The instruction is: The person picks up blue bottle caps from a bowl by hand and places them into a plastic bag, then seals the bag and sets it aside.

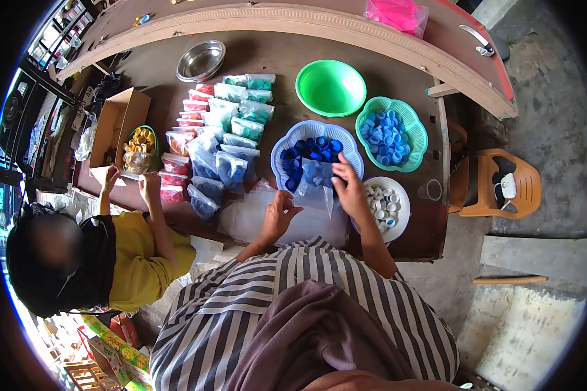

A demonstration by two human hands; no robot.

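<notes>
A small clear plastic bag (315,173) with blue caps in its bottom overlaps the near rim of a periwinkle scalloped basin (281,144). Dark blue caps (313,148) fill much of that basin. At the bag's right edge is my right hand (351,190), its fingers bent against the plastic. My left hand (279,216) is closed, fingers curled toward the thumb, left of the bag; I cannot tell what is in it. Beneath both hands lie flat clear plastic bags (306,225) at the table's near edge.
Filled bags (231,169) of red, blue and green pieces stand in rows at left. Around the basin are a green bowl (331,88), a teal basket (419,156) of light blue caps and a white bowl (406,215) of white caps. A person (137,260) works beside a cardboard box (119,127).
</notes>
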